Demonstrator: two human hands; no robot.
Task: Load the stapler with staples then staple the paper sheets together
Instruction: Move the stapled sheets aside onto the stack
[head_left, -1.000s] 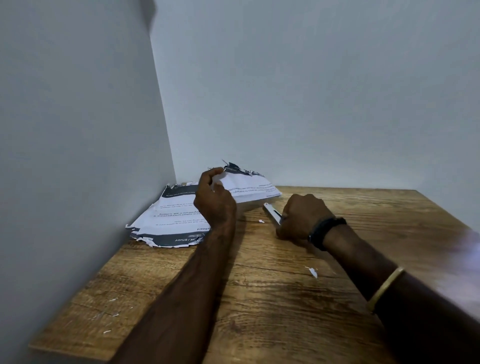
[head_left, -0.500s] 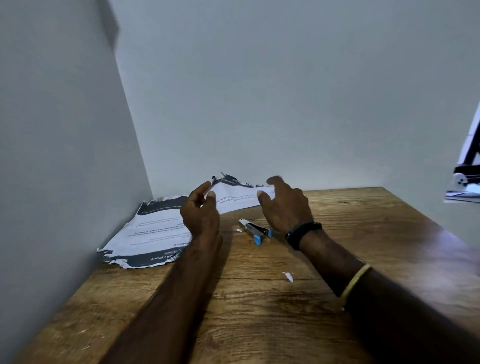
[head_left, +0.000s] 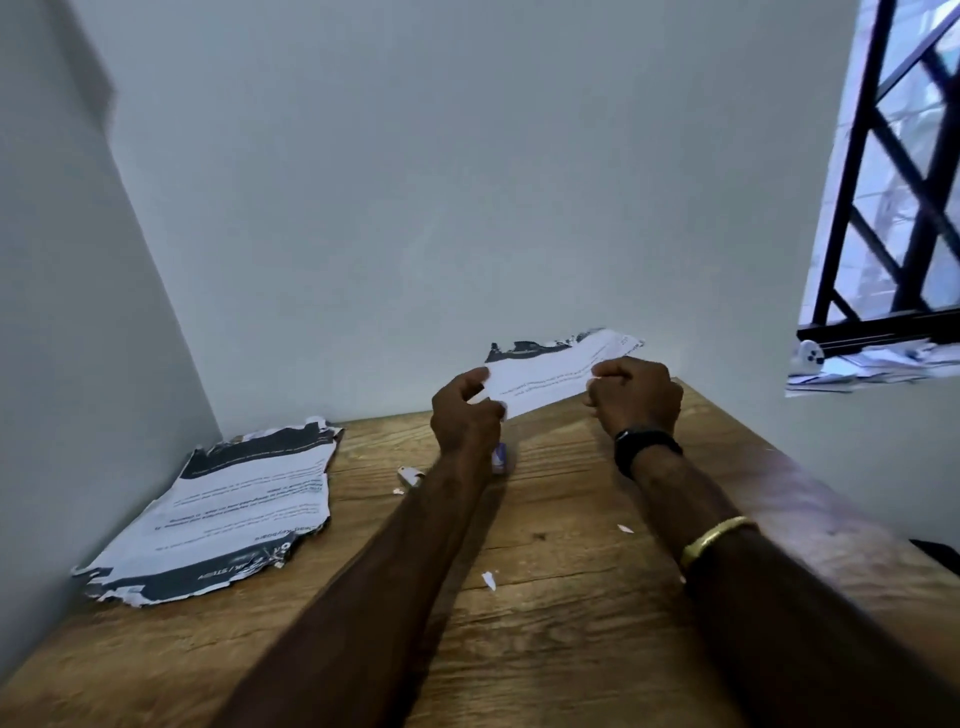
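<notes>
— Above the worktop (head_left: 571, 649), your left hand (head_left: 465, 415) and right hand (head_left: 636, 397) each pinched an end of one sheet (head_left: 545, 376).
— And your stapler (head_left: 498, 458) lay half hidden behind your left hand, the paper pile (head_left: 234, 514) well left.

On the pile of torn white printed paper sheets (head_left: 244, 499) lying at the left, a dark grey band (head_left: 171, 584) along the near edge carries white capitals that stand upside down to us. There we make out only a slash followed by what looks like "STUDY", and the letters before it are lost in the tear. The black lines of body print on that top page are too small and blurred for us to read, and the same holds for the rows of fine print on the single torn white sheet (head_left: 545, 376) held up in the air.
</notes>
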